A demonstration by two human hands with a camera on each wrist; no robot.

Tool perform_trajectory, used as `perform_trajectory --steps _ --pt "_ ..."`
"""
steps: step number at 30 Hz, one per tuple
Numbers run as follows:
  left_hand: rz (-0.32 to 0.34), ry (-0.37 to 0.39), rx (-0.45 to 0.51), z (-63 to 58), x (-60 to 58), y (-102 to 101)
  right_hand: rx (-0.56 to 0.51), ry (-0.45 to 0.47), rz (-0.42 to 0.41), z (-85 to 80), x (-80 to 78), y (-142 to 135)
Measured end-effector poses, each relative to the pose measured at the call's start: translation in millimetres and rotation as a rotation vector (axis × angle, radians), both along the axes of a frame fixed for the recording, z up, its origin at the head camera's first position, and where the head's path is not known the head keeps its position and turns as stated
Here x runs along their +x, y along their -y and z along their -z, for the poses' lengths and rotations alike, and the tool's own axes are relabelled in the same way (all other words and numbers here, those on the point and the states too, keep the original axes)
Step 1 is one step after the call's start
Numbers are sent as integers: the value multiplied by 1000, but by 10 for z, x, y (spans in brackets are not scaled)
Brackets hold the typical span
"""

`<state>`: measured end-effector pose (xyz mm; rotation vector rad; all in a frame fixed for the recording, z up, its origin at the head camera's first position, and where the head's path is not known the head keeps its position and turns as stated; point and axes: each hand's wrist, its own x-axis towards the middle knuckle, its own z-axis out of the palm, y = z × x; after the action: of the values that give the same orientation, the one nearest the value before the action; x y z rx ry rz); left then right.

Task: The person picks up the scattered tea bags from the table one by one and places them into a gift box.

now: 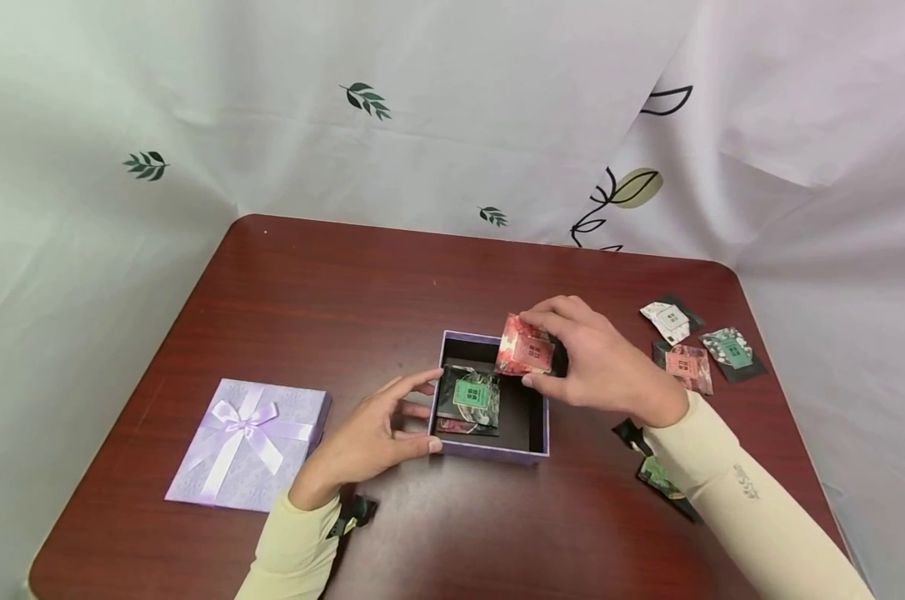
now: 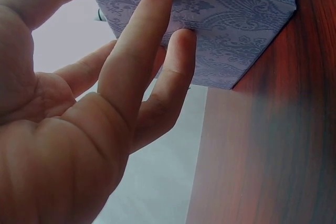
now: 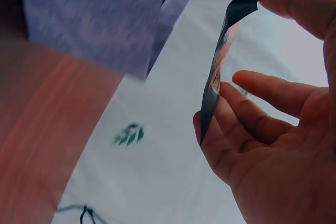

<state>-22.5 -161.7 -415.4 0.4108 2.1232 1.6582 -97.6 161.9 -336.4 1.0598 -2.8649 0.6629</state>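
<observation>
A purple gift-box base (image 1: 490, 453) with a dark inside stands open-topped at the middle of the table. Inside it lies a dark sachet with a green label (image 1: 471, 393), overlapping a reddish one at its lower edge. My left hand (image 1: 381, 429) rests its fingertips against the box's left wall, thumb near the front corner; the left wrist view shows fingertips touching the patterned side (image 2: 226, 30). Above the box's back right part, my right hand (image 1: 591, 354) holds a red sachet (image 1: 523, 348) by its edges, between thumb and fingers. Its dark back (image 3: 210, 95) shows in the right wrist view.
A lilac lid with a ribbon bow (image 1: 291, 408) lies left of the box. Several sachets are at the right: a white one (image 1: 670, 320), a red one (image 1: 687, 367), a green-labelled one (image 1: 732, 352). Another green sachet (image 1: 657, 475) lies partly under the right forearm.
</observation>
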Motion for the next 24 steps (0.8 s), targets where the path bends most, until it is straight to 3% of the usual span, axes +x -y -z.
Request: perform_trajectory --steps 12,24 --pt "7 30 13 -11 -8 -1 30 22 -170 217 95 468" --pt "12 17 22 -14 -12 -8 99 56 -225 482 76 669"
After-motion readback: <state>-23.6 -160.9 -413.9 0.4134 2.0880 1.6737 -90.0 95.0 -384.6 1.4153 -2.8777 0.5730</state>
